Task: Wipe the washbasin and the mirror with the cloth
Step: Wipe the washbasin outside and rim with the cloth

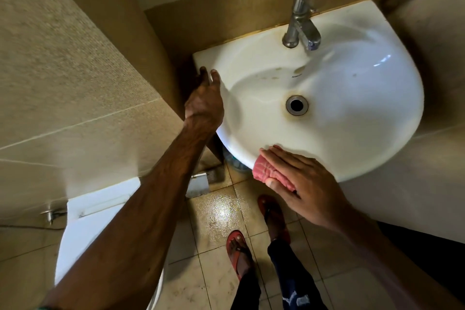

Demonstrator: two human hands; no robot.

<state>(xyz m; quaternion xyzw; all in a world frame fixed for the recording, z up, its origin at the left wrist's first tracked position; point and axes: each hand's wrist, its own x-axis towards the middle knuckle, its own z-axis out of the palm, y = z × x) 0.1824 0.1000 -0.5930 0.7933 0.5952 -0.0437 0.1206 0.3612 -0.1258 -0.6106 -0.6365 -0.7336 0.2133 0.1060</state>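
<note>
Nearest the person, two feet in red rubber flip-flops (237, 250) stand on the glossy beige floor tiles (216, 211), with a white ceramic toilet cistern (100, 211) to the left. Above them, the right hand (300, 181) lies flat, fingers extended and together, pressing a folded pink-red cloth (268, 171) against the front rim of the white ceramic washbasin (364, 118). The cloth sits under the palm and fingers; the thumb pins its lower edge, and its left end protrudes past the fingertips over the rim's outer lip. Farther on, the left hand (205, 100) rests on the basin's left rim, fingers loosely curled over the edge, holding nothing else. In the bowl's centre is a round metal drain (297, 104) ringed by brownish stain. At the back stands a chrome single-lever tap (302, 22), against beige wall tiles (63, 70).
</note>
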